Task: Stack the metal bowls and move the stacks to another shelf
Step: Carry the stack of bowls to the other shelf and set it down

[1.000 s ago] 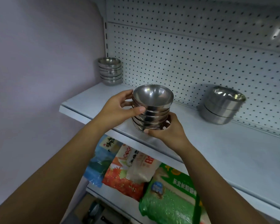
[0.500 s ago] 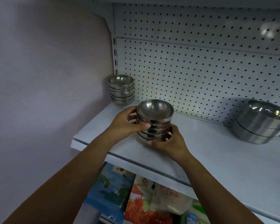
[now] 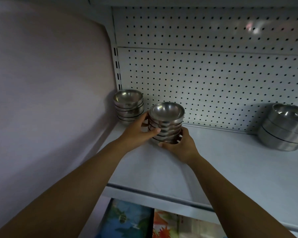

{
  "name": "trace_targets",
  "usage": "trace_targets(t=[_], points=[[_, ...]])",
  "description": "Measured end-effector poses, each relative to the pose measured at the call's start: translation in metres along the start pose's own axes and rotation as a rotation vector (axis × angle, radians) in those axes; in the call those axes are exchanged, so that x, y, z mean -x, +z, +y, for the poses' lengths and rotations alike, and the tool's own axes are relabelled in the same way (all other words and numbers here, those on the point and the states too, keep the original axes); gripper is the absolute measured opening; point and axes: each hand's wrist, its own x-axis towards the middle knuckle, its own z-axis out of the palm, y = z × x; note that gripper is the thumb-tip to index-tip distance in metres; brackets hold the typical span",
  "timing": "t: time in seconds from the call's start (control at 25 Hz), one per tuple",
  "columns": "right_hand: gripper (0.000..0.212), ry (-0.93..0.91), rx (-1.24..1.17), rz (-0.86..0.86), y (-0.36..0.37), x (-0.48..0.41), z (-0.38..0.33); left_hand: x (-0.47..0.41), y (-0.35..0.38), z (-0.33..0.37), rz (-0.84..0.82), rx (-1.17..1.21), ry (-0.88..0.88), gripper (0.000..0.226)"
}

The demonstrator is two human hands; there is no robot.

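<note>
The stack of small metal bowls (image 3: 165, 124) sits between both hands: left hand (image 3: 138, 130) curls round its side, right hand (image 3: 180, 146) cups its base, low over the shelf (image 3: 222, 165).

Middle bowl stack (image 3: 165, 124): shiny silver-grey metal, dark lines between rims, pale highlight inside top bowl. Corner bowl stack (image 3: 129, 105): same silver-grey, duller, dark rim lines. Large bowl stack (image 3: 286, 127) at right: silver, dark bands between bowls. Shelf (image 3: 230, 169): plain greyish white. Back panel (image 3: 213, 79): white, regular pattern of small dark holes. Wall (image 3: 41, 83): plain pale lilac-pink. Blue packet (image 3: 127, 220) below: blue with green print. Neighbouring packet (image 3: 165, 225): orange-red leaf-like pattern.
</note>
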Motion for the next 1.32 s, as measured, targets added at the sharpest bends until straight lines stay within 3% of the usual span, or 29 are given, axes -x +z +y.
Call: trace_targets(t=[0.12, 0.2, 0.4, 0.64, 0.88, 1.0, 1.12, 1.32], points=[[0.091, 0.032, 0.013, 0.028, 0.005, -0.022, -0.006, -0.023, -0.012, 0.003, 0.074, -0.167, 0.059, 0.063], [0.084, 0.055, 0.036, 0.038, 0.008, -0.035, -0.011, -0.036, -0.021, 0.011, 0.096, -0.256, 0.104, 0.068], [0.074, 0.09, 0.066, 0.036, 0.016, -0.058, -0.018, -0.055, -0.04, 0.024, -0.014, -0.561, 0.195, 0.052], [0.081, 0.079, 0.129, -0.009, 0.015, -0.072, -0.02, -0.069, -0.045, 0.04, -0.077, -0.794, 0.22, 0.037], [0.079, 0.089, 0.19, -0.078, 0.008, -0.076, -0.022, -0.062, -0.041, 0.043, -0.077, -0.831, 0.173, 0.043], [0.088, 0.092, 0.196, -0.171, 0.001, -0.071, -0.023, -0.046, -0.038, 0.048, -0.069, -0.784, 0.158, 0.054], [0.102, 0.023, 0.316, -0.262, -0.018, -0.056, -0.018, -0.017, -0.029, 0.049, 0.009, -0.757, 0.168, 0.058], [0.116, -0.139, 0.572, -0.44, -0.062, -0.022, -0.005, 0.054, 0.0, 0.05, 0.184, -0.741, 0.039, 0.064]])
